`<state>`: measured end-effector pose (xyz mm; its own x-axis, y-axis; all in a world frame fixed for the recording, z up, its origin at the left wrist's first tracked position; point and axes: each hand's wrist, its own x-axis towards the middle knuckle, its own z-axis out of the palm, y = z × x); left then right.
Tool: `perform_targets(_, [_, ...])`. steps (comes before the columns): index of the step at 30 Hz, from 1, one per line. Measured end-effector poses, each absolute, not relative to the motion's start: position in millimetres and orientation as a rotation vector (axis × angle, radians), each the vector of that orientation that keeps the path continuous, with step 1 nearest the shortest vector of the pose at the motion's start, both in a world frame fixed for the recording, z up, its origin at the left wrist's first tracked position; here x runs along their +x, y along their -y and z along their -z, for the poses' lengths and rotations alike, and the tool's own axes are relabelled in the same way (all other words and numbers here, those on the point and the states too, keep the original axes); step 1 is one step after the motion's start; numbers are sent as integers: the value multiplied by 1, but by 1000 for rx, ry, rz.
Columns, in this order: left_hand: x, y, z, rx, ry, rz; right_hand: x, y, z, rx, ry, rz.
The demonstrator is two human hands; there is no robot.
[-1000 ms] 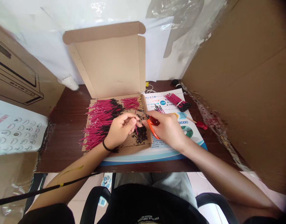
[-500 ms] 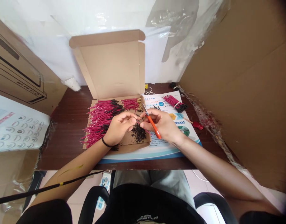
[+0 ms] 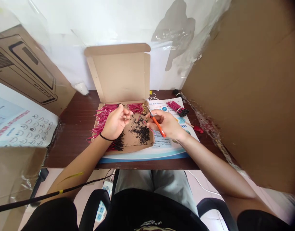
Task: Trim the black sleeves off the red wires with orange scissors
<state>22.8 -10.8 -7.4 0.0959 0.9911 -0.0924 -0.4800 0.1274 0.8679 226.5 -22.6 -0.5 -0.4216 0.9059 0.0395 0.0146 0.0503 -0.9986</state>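
My left hand (image 3: 115,124) is over the pile of red wires with black ends (image 3: 104,115) on the left of the cardboard tray (image 3: 135,149). Its fingers are curled in; whatever they pinch is too small to make out. In my right hand (image 3: 167,123), at the tray's right edge, lies an orange-handled tool (image 3: 158,126), its metal tip pointing up and left. A thin red wire seems to show by the fingertips. Black scraps (image 3: 143,134) are scattered between my hands, and a smaller group of red wires with gold tips (image 3: 135,108) rests behind them.
The open box lid (image 3: 120,75) stands at the back. On the printed sheet (image 3: 170,150) at the right is a banded red wire bundle (image 3: 177,108), with a red-tipped stick (image 3: 197,129) near it. Cardboard walls flank the dark table (image 3: 67,138).
My left hand has moved left and up, away from my right hand, uncovering more black scraps. My right hand still holds the tool. The camera view has shifted slightly.
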Motion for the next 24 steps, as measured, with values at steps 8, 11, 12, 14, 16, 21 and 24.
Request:
perform_targets(8, [5, 7, -5, 1039, -1010, -1377, 264, -9, 3, -1560, 2110, -399])
perform_targets(11, [3, 10, -9, 1216, -1034, -1298, 270, -17, 11, -1738, 2193, -256])
perform_targets(12, [2, 12, -12, 1326, -1048, -1244, 271, -18, 14, -1768, 2206, -248])
perform_targets(14, [0, 17, -21, 1651, -1126, -1001, 271, -18, 16, -1817, 2235, -237])
perform_targets(16, [-5, 21, -28, 1951, -1193, -792, 271, -16, 16, -1846, 2269, -243])
perform_targets(21, [-28, 20, -31, 2275, -1459, -387, 271, -16, 16, -1918, 2256, -105])
perform_targets(24, [-38, 16, -25, 2273, -1641, -201, 270, -17, 19, -1872, 2256, -81])
